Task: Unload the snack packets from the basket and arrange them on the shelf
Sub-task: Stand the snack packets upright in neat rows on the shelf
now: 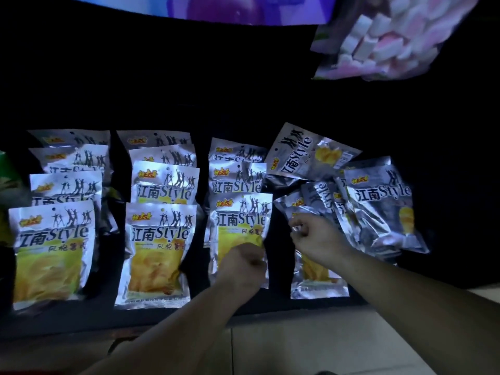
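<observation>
Left hand (244,262) curled on right edge of near packet (238,226); right hand (315,239) pinches top of next packet (319,282). Judged light, slippery, crushable; hold by sealed edges.

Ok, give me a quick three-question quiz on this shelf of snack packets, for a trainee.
1. True or false: the right hand is empty.
2. How many tidy columns of packets lie left of the loose pile? A two, B three, C five.
3. Which hand grips the front packet of the third column from the left?
Key: 1 false, it pinches a silver packet; 2 B; 3 the left hand.
</observation>
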Motion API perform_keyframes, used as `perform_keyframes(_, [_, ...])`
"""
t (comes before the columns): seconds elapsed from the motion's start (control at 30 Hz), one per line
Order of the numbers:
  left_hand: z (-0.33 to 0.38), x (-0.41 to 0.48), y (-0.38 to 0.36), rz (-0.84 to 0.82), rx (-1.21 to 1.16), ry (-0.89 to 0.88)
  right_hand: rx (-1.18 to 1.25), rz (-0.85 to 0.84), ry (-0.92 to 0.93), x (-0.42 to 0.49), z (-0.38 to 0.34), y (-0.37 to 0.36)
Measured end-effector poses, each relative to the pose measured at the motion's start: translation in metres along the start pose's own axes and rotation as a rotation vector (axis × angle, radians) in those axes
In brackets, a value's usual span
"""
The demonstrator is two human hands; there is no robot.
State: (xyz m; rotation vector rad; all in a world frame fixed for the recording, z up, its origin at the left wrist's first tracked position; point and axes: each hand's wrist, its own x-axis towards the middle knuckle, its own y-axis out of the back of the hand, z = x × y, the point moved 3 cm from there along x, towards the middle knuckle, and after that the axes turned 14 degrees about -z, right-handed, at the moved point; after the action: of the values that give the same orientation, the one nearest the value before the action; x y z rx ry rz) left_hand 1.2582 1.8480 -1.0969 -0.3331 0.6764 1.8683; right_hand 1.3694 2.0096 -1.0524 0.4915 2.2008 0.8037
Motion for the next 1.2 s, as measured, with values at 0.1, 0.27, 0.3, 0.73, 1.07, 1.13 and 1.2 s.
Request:
perform_keyframes(0.1, [0.017,0.011,-0.035,-0.102,-0.039,-0.034,-0.357,0.179,-0.074,-0.020,0.018,0.022])
perform_keyframes(0.27, [0.042,0.039,-0.064,-0.172,-0.043,-0.089,-0.357,0.274,-0.020,-0.033,0.052,0.039])
perform_keyframes(0.3, [0.045,0.044,-0.067,-0.153,-0.079,-0.079,-0.301,0.245,-0.017,-0.033,0.058,0.039])
perform_keyframes(0.73, [0.071,0.036,-0.056,0.012,-0.191,-0.163,-0.291,0.001,0.002,-0.043,0.080,0.039])
perform_keyframes(1.07, [0.032,-0.017,0.041,0.091,-0.334,-0.196,0.450,-0.188,0.026,-0.032,-0.010,-0.022])
perform_keyframes(1.13, [0.016,-0.019,0.050,0.102,-0.273,-0.197,0.493,-0.254,0.001,-0.026,-0.026,-0.047])
perform_keyframes(1.2, [0.004,-0.020,0.059,0.120,-0.162,-0.150,0.514,-0.259,-0.021,-0.018,-0.035,-0.061])
